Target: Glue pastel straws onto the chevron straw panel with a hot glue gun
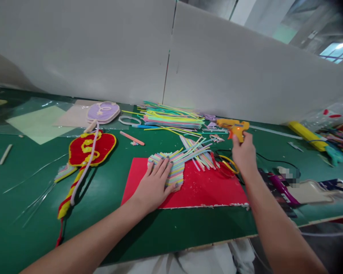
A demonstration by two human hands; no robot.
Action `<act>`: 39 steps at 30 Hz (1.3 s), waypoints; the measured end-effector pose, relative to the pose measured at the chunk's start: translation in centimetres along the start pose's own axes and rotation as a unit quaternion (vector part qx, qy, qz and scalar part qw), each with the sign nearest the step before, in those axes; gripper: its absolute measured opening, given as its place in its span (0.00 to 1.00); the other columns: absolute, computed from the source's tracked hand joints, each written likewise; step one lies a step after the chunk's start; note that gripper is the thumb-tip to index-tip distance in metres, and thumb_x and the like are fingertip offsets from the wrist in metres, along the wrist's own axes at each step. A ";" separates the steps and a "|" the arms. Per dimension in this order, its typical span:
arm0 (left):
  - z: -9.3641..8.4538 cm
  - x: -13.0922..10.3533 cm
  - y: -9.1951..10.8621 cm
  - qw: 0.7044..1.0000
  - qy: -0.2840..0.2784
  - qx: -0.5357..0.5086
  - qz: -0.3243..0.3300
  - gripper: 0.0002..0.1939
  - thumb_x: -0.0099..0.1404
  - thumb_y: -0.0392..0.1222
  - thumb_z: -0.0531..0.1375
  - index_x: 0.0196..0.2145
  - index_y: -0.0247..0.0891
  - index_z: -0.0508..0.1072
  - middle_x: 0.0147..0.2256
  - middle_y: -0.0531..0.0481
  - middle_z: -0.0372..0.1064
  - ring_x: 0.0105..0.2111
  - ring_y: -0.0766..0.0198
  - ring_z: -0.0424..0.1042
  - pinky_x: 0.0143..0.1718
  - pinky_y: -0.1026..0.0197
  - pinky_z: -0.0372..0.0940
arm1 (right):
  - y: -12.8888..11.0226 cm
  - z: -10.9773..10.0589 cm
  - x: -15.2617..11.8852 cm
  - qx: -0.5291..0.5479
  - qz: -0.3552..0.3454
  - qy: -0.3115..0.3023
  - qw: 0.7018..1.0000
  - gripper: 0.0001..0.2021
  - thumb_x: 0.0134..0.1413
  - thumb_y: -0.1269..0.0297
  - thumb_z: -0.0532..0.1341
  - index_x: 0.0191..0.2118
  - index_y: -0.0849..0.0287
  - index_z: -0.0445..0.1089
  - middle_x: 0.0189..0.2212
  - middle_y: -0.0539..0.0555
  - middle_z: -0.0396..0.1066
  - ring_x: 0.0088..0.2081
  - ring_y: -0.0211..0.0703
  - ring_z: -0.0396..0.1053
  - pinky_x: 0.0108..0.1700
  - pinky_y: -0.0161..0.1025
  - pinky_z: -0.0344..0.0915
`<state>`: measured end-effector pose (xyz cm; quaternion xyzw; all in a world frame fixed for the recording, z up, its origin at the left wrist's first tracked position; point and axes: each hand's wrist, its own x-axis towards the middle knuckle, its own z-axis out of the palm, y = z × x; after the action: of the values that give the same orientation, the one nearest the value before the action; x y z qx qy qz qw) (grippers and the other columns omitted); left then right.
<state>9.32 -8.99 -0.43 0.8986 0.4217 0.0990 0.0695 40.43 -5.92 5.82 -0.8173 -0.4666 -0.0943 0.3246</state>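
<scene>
My left hand [156, 182] lies flat, fingers spread, on a striped pastel panel of pipe cleaners [175, 173]. Loose stem ends stick out from that panel's upper right side. Under it is a red board [211, 188] with a rough whitish front edge. My right hand [244, 152] grips a yellow hot glue gun [231, 125] by its handle, raised over the board's far right corner; a small orange light glows on its body. Between the hands, more cut pastel pipe cleaners [200, 152] fan across the board's far edge.
A bundle of colourful pipe cleaners [171, 118] lies along the grey partition [103, 53]. To the left are a red and yellow fan-shaped piece [78, 150] and a purple one [103, 111]. Pouches [308, 191], a black cord [274, 160] and a yellow bundle [307, 135] sit right.
</scene>
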 end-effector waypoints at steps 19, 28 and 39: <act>-1.7 1.1 -1.2 0.992 0.127 -0.011 0.004 0.11 0.70 0.37 0.51 0.37 0.37 0.73 0.37 0.46 0.70 0.37 0.58 0.69 0.36 0.56 0.65 | -2.0 1.3 -9.9 -0.011 -0.132 -0.094 0.987 0.29 0.51 0.41 0.57 0.52 0.60 0.63 0.47 0.64 0.72 0.42 0.57 0.73 0.32 0.43 0.68; -1.0 1.6 -1.3 0.992 0.105 -0.064 -0.012 0.11 0.70 0.38 0.50 0.38 0.38 0.72 0.37 0.49 0.72 0.37 0.62 0.72 0.35 0.62 0.67 | -1.5 2.3 -10.8 -0.018 -0.183 -0.168 0.968 0.26 0.54 0.46 0.57 0.52 0.58 0.63 0.50 0.62 0.71 0.47 0.55 0.72 0.34 0.43 0.72; -1.5 0.9 -1.2 0.990 0.122 -0.064 0.015 0.14 0.72 0.36 0.46 0.38 0.37 0.71 0.36 0.49 0.72 0.33 0.64 0.71 0.30 0.65 0.66 | -1.7 1.8 -10.4 -0.037 -0.119 -0.160 0.979 0.27 0.51 0.42 0.56 0.50 0.57 0.65 0.48 0.62 0.72 0.45 0.57 0.73 0.34 0.45 0.71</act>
<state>8.61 -7.47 0.84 0.8798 0.4061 0.2359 0.0731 33.09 -11.50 0.39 -0.7717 -0.6028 -0.0178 0.2017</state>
